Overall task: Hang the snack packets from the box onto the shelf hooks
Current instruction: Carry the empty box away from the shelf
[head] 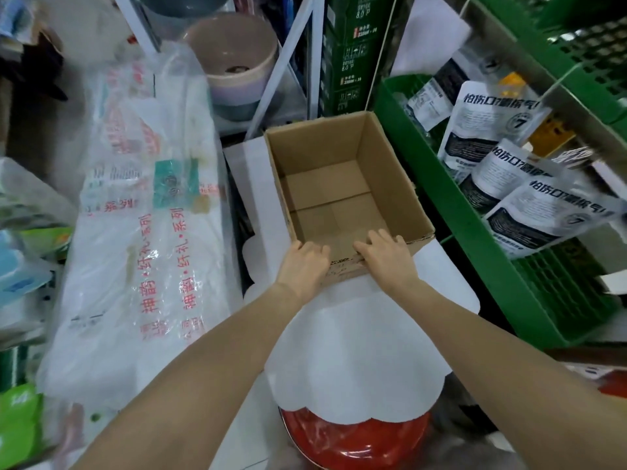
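Gripping box near edge, both hands.

You see a plain brown box, black-and-white printed packets on a green shelf, and a red-lettered clear bag.

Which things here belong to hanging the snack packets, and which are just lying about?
Job: cardboard box, empty, both hands gripping its near rim, left hand, right hand; snack packets; green shelf.
Lying about: plastic bag; stacked bowls; red basin.
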